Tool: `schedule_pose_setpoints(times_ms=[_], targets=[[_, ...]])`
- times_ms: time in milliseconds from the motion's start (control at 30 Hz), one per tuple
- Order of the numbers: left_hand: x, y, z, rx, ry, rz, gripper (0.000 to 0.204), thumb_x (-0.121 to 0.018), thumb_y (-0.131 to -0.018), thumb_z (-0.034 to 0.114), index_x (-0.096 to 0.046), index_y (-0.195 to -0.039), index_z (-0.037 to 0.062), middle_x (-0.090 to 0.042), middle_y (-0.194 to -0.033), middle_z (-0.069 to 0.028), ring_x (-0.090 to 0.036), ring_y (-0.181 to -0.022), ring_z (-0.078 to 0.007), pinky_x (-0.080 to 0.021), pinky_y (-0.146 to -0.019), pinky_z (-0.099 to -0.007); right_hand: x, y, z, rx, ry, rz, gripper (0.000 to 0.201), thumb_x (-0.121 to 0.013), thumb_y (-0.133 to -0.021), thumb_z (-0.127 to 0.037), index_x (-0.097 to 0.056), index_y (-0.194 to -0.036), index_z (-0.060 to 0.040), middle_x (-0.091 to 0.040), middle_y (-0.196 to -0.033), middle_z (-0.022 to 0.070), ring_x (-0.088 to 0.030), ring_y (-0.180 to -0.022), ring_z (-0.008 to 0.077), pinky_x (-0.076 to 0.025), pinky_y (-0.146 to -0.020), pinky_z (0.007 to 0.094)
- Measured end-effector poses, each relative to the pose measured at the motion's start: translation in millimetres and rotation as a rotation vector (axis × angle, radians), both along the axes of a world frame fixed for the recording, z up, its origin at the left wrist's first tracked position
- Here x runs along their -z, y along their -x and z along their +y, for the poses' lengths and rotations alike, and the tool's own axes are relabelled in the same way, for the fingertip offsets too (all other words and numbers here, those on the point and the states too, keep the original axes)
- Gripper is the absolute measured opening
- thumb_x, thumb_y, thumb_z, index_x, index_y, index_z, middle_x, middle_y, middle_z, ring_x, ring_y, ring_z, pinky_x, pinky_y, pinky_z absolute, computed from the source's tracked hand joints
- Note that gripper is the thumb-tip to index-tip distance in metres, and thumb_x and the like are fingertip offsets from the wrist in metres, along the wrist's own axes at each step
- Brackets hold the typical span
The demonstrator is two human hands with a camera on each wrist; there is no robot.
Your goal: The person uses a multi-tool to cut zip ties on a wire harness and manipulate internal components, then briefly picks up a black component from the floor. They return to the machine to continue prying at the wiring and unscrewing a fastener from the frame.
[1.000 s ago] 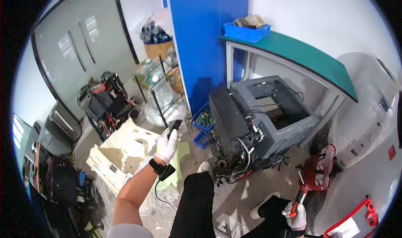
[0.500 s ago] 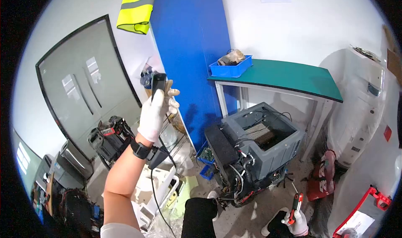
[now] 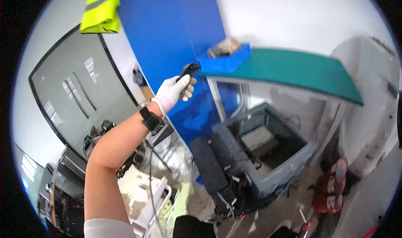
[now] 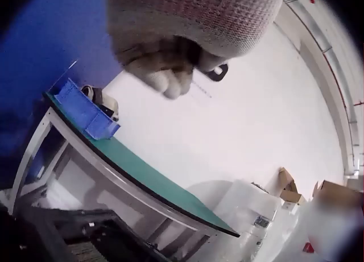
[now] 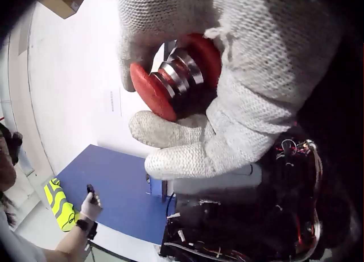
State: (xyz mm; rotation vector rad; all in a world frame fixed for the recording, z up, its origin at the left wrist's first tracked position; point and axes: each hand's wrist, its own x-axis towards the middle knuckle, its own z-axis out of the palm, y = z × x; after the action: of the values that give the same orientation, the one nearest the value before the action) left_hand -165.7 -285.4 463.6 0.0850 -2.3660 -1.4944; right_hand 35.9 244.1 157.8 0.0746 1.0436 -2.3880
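Note:
My gloved left hand (image 3: 175, 91) is raised in front of the blue panel, gripping a small black part (image 3: 189, 70). Beyond it, the blue bin (image 3: 224, 62) sits on the green-topped table (image 3: 289, 72). In the left wrist view the glove (image 4: 193, 23) hides most of the black part, and a dark loop end (image 4: 218, 72) sticks out. My gloved right hand (image 5: 256, 85) curls round a red-handled tool (image 5: 152, 94) with a stacked metal coil between its red parts. In the head view only a bit of that tool (image 3: 305, 228) shows at the bottom edge.
A grey open-topped machine shell (image 3: 268, 179) with loose wires stands on the floor before the table. Cream plastic housings (image 3: 140, 196) lie at the left. A red bag (image 3: 331, 196) stands by the wrapped white casing (image 3: 366, 120). A yellow vest (image 3: 100, 14) hangs upper left.
My left hand has risen from above the cream housing, still holding the black part, then swung right toward the bin. The right hand has sunk out of the head view's bottom edge.

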Motion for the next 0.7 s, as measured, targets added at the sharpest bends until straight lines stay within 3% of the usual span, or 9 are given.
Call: schedule_pose_setpoints(times_ms=[133, 167, 267, 333, 500, 567, 633, 667, 700], targets=[[127.4, -37.9, -10.1, -0.077, -0.143, -0.298, 0.039, -0.048, -0.096, 0.034, -0.059, -0.106, -0.0023, -0.06, -0.08, -0.0031, -0.056, -0.066, -0.0098, -0.047, -0.06, -0.024, 0.0, 3.5, -5.9, -0.092, 0.01, -0.019, 0.046, -0.064, -0.081, -0.047, -0.046, -0.097, -0.0073, -0.045, -0.072, 0.0018, -0.046, -0.064, 0.0154, -0.041, -0.062, 0.0349], [161.2, -63.0, -23.1, -0.055, -0.174, -0.362, 0.042, -0.049, -0.096, 0.035, -0.059, -0.109, -0.0033, -0.061, -0.082, -0.0045, -0.057, -0.068, -0.0106, -0.048, -0.063, -0.0237, 23.2, -4.8, 0.5, 0.008, 0.048, -0.053, 0.051, -0.067, -0.08, -0.043, -0.047, -0.104, -0.0018, -0.052, -0.069, 0.0098, -0.053, -0.057, 0.0231, -0.05, -0.056, 0.0415], [206.9, -170.0, -31.6, -0.019, -0.059, -0.716, 0.048, -0.05, -0.095, 0.038, -0.056, -0.114, -0.0058, -0.064, -0.091, -0.0064, -0.061, -0.079, -0.0116, -0.05, -0.07, -0.0244, 22.6, -9.5, 1.7, -0.027, 0.01, -0.015, 0.055, -0.073, -0.074, -0.045, -0.047, -0.103, -0.006, -0.05, -0.067, 0.0078, -0.05, -0.053, 0.0205, -0.047, -0.052, 0.0397], [238.9, -259.9, -38.4, -0.067, -0.163, -0.915, 0.044, -0.049, -0.096, 0.034, -0.057, -0.112, -0.0055, -0.064, -0.098, -0.0102, -0.062, -0.082, -0.0145, -0.05, -0.074, -0.0276, 33.5, -15.8, 7.4, 0.016, -0.027, -0.042, 0.051, -0.066, -0.08, -0.047, -0.047, -0.109, -0.009, -0.047, -0.069, 0.0039, -0.047, -0.056, 0.016, -0.044, -0.05, 0.0354], [249.1, -473.6, -4.9, -0.357, -0.4, -1.325, 0.036, -0.054, -0.092, 0.033, -0.064, -0.107, 0.0024, -0.065, -0.107, -0.0076, -0.06, -0.097, -0.0167, -0.047, -0.089, -0.0334, 32.0, -4.0, 3.8, -0.15, 0.168, -0.026, 0.042, -0.058, -0.09, -0.036, -0.044, -0.116, -0.0071, -0.038, -0.079, 0.0011, -0.037, -0.064, 0.0111, -0.034, -0.058, 0.0263], [240.3, -546.8, 14.3, -0.17, -0.127, -1.59, 0.035, -0.051, -0.09, 0.041, -0.064, -0.114, 0.0187, -0.063, -0.113, -0.0076, -0.057, -0.104, -0.0191, -0.044, -0.09, -0.03, 29.0, -2.8, 3.5, -0.147, 0.143, 0.021, 0.035, -0.055, -0.092, -0.033, -0.043, -0.111, -0.0065, -0.037, -0.08, 0.0019, -0.037, -0.065, 0.0117, -0.036, -0.063, 0.0275], [240.4, -610.3, 42.1, -0.139, -0.134, -1.821, 0.043, -0.051, -0.088, 0.047, -0.062, -0.119, 0.0194, -0.06, -0.121, -0.0107, -0.053, -0.111, -0.0212, -0.039, -0.096, -0.03, 26.8, -3.7, 6.1, -0.16, 0.078, 0.015, 0.031, -0.052, -0.093, -0.032, -0.042, -0.108, -0.007, -0.037, -0.082, 0.0022, -0.039, -0.068, 0.0123, -0.038, -0.066, 0.0288], [234.8, -642.9, 64.1, -0.154, -0.225, -1.679, 0.059, -0.052, -0.086, 0.05, -0.052, -0.129, 0.0106, -0.057, -0.124, -0.0159, -0.052, -0.115, -0.0259, -0.036, -0.099, -0.0334, 28.2, 0.0, 8.9, -0.253, 0.11, 0.047, 0.029, -0.051, -0.094, -0.03, -0.042, -0.108, -0.0069, -0.038, -0.085, 0.0026, -0.041, -0.072, 0.0123, -0.04, -0.07, 0.029], [242.5, -680.5, 80.5, -0.152, -0.02, -1.772, 0.078, -0.054, -0.082, 0.053, -0.038, -0.137, 0.0002, -0.051, -0.129, -0.0232, -0.048, -0.121, -0.0289, -0.036, -0.1, -0.0351, 27.0, -1.8, 8.5, -0.281, 0.104, 0.051, 0.029, -0.051, -0.094, -0.03, -0.042, -0.108, -0.0069, -0.038, -0.085, 0.0026, -0.041, -0.072, 0.0123, -0.04, -0.07, 0.029]])
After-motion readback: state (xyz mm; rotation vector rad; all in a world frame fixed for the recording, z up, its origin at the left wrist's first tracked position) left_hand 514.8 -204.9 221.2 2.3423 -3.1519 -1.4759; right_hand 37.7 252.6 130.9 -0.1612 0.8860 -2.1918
